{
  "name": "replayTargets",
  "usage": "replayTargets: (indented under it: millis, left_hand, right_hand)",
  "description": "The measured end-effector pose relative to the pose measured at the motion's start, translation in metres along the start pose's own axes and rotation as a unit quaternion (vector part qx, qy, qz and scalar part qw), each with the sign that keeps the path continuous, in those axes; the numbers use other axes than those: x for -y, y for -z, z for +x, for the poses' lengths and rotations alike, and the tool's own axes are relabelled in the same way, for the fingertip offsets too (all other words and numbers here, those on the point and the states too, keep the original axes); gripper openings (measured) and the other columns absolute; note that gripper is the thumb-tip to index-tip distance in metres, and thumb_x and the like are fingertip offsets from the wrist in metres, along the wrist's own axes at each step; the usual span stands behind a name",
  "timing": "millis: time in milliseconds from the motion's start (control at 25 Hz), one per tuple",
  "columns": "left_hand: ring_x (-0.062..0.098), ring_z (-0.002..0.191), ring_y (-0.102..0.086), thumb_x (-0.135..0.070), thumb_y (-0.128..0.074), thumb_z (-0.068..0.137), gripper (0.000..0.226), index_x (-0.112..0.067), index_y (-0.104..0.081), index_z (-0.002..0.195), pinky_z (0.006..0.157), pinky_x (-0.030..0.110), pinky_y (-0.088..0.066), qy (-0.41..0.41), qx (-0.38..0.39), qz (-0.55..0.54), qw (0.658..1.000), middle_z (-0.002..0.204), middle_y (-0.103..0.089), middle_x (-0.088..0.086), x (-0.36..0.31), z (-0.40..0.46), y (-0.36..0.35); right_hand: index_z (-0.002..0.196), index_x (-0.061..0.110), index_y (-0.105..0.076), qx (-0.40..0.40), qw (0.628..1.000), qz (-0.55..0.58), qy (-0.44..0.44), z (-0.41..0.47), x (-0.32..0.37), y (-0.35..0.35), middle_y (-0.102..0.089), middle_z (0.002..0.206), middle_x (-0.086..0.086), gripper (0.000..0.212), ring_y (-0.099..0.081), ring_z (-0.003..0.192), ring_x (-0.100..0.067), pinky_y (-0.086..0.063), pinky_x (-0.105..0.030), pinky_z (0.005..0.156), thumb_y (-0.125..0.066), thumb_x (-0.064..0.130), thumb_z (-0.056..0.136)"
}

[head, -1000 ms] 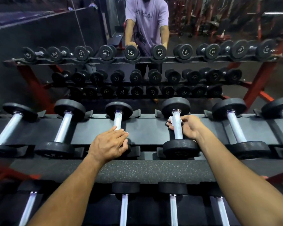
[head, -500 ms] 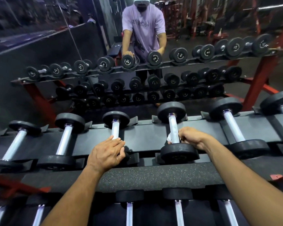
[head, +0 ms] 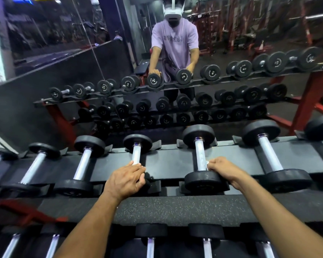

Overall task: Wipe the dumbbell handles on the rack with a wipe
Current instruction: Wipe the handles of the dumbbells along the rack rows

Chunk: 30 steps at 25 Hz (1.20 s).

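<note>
**Wipe held at near end of dumbbell handle, neighbouring dumbbell steadied**

A row of dumbbells is laid across the top tier of the rack point(head: 168, 161), handles running near to far, each seated in a cradle so it cannot roll. The dumbbell being cleaned point(head: 200, 162) sits right of centre. Its handle point(head: 199, 155) is gripped at the near end, just beside the near weight head, by the right hand point(head: 222, 169). A small white wipe point(head: 207, 163) is pinched between the curled fingers and the metal; only a scrap of it is seen at the fingertips. The grip is closed round the handle from the right side, probably so the wipe is pressed against the bar all the way round during the stroke. The far part of that handle looks streaked, possibly damp, though this cannot be confirmed.

The left hand point(head: 126, 180) is laid over the near end of the next dumbbell to the left point(head: 137, 155), fingers loosely bent over the bar and the near head mostly hidden beneath it. Whether the bar is truly clasped or only rested on cannot be told; nothing else is held. It is judged to be placed there for support while leaning over the rack.

More dumbbells are seen on the lower tier point(head: 175, 239). A mirror point(head: 63, 62) behind the rack shows the person's reflection.
</note>
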<state>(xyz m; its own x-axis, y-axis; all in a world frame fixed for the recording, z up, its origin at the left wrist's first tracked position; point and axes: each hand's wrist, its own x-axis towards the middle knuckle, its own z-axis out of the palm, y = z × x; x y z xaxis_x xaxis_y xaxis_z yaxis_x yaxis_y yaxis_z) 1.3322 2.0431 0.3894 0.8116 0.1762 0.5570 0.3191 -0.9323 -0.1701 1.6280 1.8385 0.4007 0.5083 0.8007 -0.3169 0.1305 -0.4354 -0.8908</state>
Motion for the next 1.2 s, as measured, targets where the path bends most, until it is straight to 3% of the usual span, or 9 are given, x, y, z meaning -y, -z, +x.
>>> replayTargets:
  millis: [160, 320, 480, 600, 680, 800, 960, 1080, 1200]
  left_hand:
    - [0.005, 0.091, -0.073, -0.036, -0.042, 0.087, 0.041, -0.024, -0.082, 0.088, 0.062, 0.022, -0.058, 0.043, 0.028, 0.021, 0.998, 0.094, -0.077, -0.011, -0.007, 0.002, 0.010]
    - [0.000, 0.088, -0.072, -0.041, -0.040, 0.085, 0.042, -0.031, -0.081, 0.082, 0.053, 0.019, -0.055, 0.063, 0.084, 0.036, 0.994, 0.090, -0.075, -0.019, -0.008, 0.004, 0.020]
    - [0.007, 0.102, -0.065, -0.052, -0.020, 0.090, 0.055, -0.030, -0.070, 0.096, 0.071, 0.030, -0.056, 0.123, 0.172, -0.003, 0.977, 0.105, -0.069, -0.016, -0.005, 0.003, 0.029]
    - [0.014, 0.110, -0.060, -0.059, -0.018, 0.095, 0.055, -0.028, -0.062, 0.106, 0.079, 0.035, -0.053, 0.108, 0.212, -0.053, 0.970, 0.112, -0.062, -0.012, -0.006, 0.006, 0.032]
    - [0.010, 0.131, -0.049, -0.057, -0.036, 0.100, 0.046, -0.030, -0.058, 0.131, 0.098, 0.034, -0.049, 0.102, 0.200, -0.136, 0.965, 0.138, -0.055, -0.014, -0.006, -0.001, 0.039]
    - [0.013, 0.142, -0.039, -0.050, -0.039, 0.102, 0.057, -0.019, -0.048, 0.149, 0.118, 0.033, -0.031, 0.077, 0.110, -0.185, 0.974, 0.154, -0.045, -0.004, 0.012, -0.038, 0.054]
    - [0.020, 0.141, -0.045, -0.045, -0.030, 0.102, 0.060, -0.010, -0.046, 0.148, 0.125, 0.031, -0.006, 0.111, 0.071, -0.103, 0.986, 0.152, -0.048, 0.005, 0.089, -0.102, 0.074]
    - [0.024, 0.136, -0.051, -0.048, -0.027, 0.103, 0.064, -0.006, -0.051, 0.144, 0.122, 0.028, -0.001, 0.146, 0.084, -0.078, 0.983, 0.147, -0.054, 0.010, 0.139, -0.127, 0.083]
    - [0.020, 0.145, -0.038, -0.051, -0.022, 0.100, 0.069, -0.007, -0.042, 0.150, 0.123, 0.028, 0.001, 0.138, 0.104, -0.072, 0.982, 0.156, -0.042, 0.008, 0.166, -0.127, 0.083]
  right_hand:
    - [0.064, 0.013, -0.055, -0.112, 0.991, -0.069, 0.038, -0.009, -0.004, -0.007, -0.049, 0.061, -0.009, 0.026, -0.043, 0.061, -0.018, -0.030, -0.031, 0.057, -0.055, 0.018, 0.090]
    - [0.093, 0.024, -0.072, -0.180, 0.967, -0.121, 0.137, -0.045, 0.011, -0.012, -0.071, 0.082, 0.009, 0.018, -0.062, 0.079, -0.009, -0.041, -0.024, 0.067, -0.056, 0.015, 0.094]
    - [0.092, 0.036, -0.070, -0.240, 0.943, -0.086, 0.214, -0.081, 0.024, -0.036, -0.071, 0.083, 0.018, 0.028, -0.065, 0.082, -0.008, -0.049, -0.024, 0.073, -0.059, 0.010, 0.092]
    - [0.098, 0.042, -0.068, -0.238, 0.936, -0.102, 0.238, -0.114, 0.037, -0.068, -0.070, 0.078, 0.010, 0.034, -0.062, 0.064, -0.008, -0.048, -0.027, 0.057, -0.059, 0.010, 0.092]
    - [0.107, 0.036, -0.067, -0.205, 0.934, -0.143, 0.257, -0.130, 0.044, -0.087, -0.067, 0.078, 0.011, 0.029, -0.059, 0.063, -0.002, -0.044, -0.016, 0.055, -0.060, 0.011, 0.093]
    - [0.103, 0.029, -0.069, -0.195, 0.934, -0.146, 0.262, -0.148, 0.051, -0.111, -0.068, 0.083, 0.014, 0.026, -0.066, 0.076, -0.006, -0.056, -0.024, 0.068, -0.061, 0.007, 0.092]
    - [0.088, 0.028, -0.072, -0.225, 0.930, -0.139, 0.256, -0.157, 0.066, -0.155, -0.071, 0.084, 0.015, 0.032, -0.066, 0.082, 0.001, -0.049, -0.008, 0.074, -0.065, -0.003, 0.087]
    - [0.092, 0.027, -0.073, -0.218, 0.924, -0.151, 0.275, -0.155, 0.087, -0.191, -0.068, 0.092, 0.012, 0.026, -0.062, 0.086, 0.003, -0.049, -0.012, 0.078, -0.067, 0.002, 0.087]
    - [0.094, 0.027, -0.074, -0.211, 0.929, -0.149, 0.267, -0.150, 0.105, -0.221, -0.065, 0.094, 0.012, 0.016, -0.060, 0.086, 0.002, -0.046, -0.008, 0.076, -0.068, 0.013, 0.089]
